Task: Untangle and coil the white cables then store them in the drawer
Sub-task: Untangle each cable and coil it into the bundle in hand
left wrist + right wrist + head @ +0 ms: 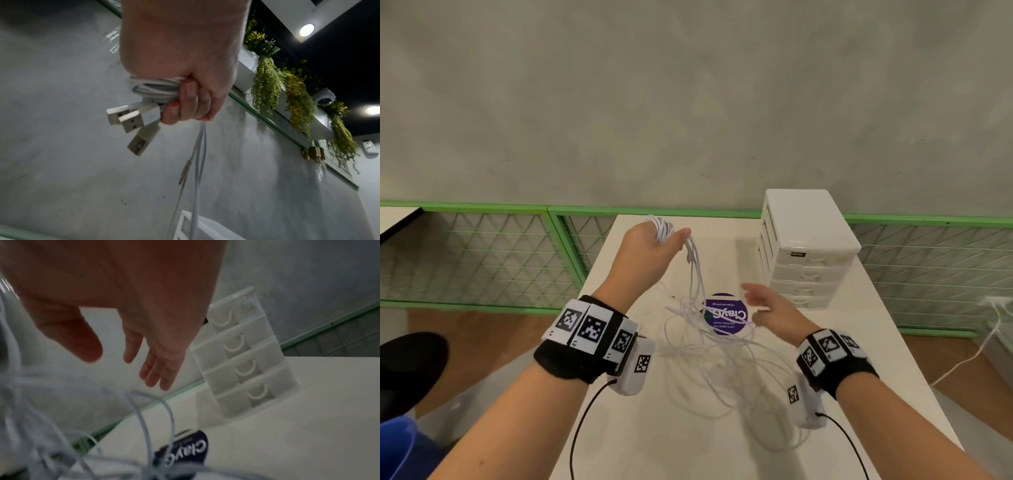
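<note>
Left hand is gripping a partly wound bundle of limp, light white USB cables, right hand hovering open-fingered; likely best pinching near plugs.

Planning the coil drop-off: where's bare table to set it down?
Free: the table strip right of the drawer unit, and the near-left corner below the left hand. Crowded: centre, where loose white cables sprawl over the purple sticker beneath the right hand.
</note>
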Motion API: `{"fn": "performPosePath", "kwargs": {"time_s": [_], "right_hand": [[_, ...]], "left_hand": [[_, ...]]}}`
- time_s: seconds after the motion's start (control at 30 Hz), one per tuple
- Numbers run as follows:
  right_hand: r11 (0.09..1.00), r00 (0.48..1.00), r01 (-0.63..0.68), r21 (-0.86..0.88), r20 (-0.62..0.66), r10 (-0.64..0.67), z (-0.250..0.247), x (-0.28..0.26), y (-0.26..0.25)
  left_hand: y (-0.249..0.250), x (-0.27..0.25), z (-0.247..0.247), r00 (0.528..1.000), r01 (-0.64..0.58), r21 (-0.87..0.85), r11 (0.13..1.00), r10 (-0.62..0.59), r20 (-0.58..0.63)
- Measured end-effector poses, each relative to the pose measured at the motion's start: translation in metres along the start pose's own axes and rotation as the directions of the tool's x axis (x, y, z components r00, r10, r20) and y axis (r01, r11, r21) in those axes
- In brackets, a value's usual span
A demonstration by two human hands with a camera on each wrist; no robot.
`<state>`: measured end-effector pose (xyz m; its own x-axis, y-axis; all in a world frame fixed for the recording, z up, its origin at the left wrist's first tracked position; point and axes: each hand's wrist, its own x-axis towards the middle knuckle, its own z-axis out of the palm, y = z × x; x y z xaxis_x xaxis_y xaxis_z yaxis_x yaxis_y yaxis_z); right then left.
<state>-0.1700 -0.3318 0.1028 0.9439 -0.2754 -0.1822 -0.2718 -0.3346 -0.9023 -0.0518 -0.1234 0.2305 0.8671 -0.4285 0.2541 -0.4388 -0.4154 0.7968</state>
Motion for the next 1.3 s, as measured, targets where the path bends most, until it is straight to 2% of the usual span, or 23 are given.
{"fn": "performPosePath", "kwargs": {"time_s": [0.1,0.2,0.3,0.37,0.43,0.47,0.53,0.6,0.63,0.7,0.8,0.87,0.93,1.1,1.23,1.3], "right_hand": [[0.984,0.988,0.134,0.117,-0.092,-0.124,-0.004,0.001,-0.027],[0.968,0.97,0.242,0.073,-0.057,-0.238,0.01,0.002,-0.052],[0.951,0.952,0.307,0.024,0.001,-0.307,0.034,0.006,-0.069],[0.938,0.939,0.343,0.045,-0.028,-0.342,0.041,0.008,-0.073],[0.935,0.934,0.349,0.057,-0.1,-0.343,0.035,0.01,-0.075],[0.937,0.933,0.345,0.061,-0.131,-0.335,0.031,0.01,-0.075],[0.932,0.925,0.356,0.061,-0.165,-0.342,0.022,0.012,-0.077],[0.923,0.913,0.382,0.041,-0.173,-0.37,0.019,0.014,-0.079],[0.919,0.908,0.393,0.041,-0.173,-0.381,0.019,0.015,-0.079],[0.915,0.907,0.402,0.039,-0.158,-0.391,0.022,0.015,-0.075],[0.913,0.913,0.397,-0.09,-0.066,-0.404,0.035,0.013,-0.059],[0.904,0.923,0.379,-0.196,0.007,-0.385,0.045,0.01,-0.048],[0.928,0.938,0.347,-0.136,0.019,-0.347,0.054,0.007,-0.041],[0.957,0.963,0.269,-0.109,0.038,-0.266,0.059,0.005,-0.031],[0.964,0.967,0.256,-0.075,0.043,-0.253,0.062,0.004,-0.028],[0.958,0.959,0.278,-0.078,0.084,-0.271,0.064,0.003,-0.029]], "left_hand": [[-0.001,-0.001,0.007,0.999,-0.024,0.085,0.996,0.02,0.047],[0.003,-0.004,0.014,0.994,-0.053,0.094,0.994,0.043,0.104],[0.005,-0.004,0.018,0.986,-0.082,0.097,0.992,0.067,0.153],[0.005,-0.003,0.016,0.98,-0.094,0.127,0.988,0.069,0.186],[0.003,-0.005,0.009,0.964,-0.075,0.201,0.977,0.02,0.265],[-0.001,-0.006,0.006,0.943,-0.057,0.246,0.968,-0.029,0.332],[-0.009,-0.013,0.003,0.86,0.005,0.259,0.966,-0.136,0.491],[-0.013,-0.022,0.004,0.761,0.117,0.142,0.983,-0.181,0.624],[-0.013,-0.026,0.005,0.731,0.166,0.066,0.984,-0.168,0.661],[-0.005,-0.03,0.005,0.718,0.238,-0.085,0.968,-0.116,0.687],[0.009,-0.026,0.005,0.72,0.346,-0.359,0.867,0.0,0.694],[0.016,-0.022,0.006,0.727,0.364,-0.505,0.783,0.1,0.679],[0.021,-0.018,0.008,0.751,0.365,-0.592,0.719,0.149,0.644],[0.028,-0.006,0.005,0.862,0.366,-0.805,0.467,0.156,0.483],[0.037,0.001,0.0,0.94,0.26,-0.905,0.338,0.124,0.316],[0.039,0.005,0.002,0.97,0.207,-0.95,0.234,0.079,0.231]]}}
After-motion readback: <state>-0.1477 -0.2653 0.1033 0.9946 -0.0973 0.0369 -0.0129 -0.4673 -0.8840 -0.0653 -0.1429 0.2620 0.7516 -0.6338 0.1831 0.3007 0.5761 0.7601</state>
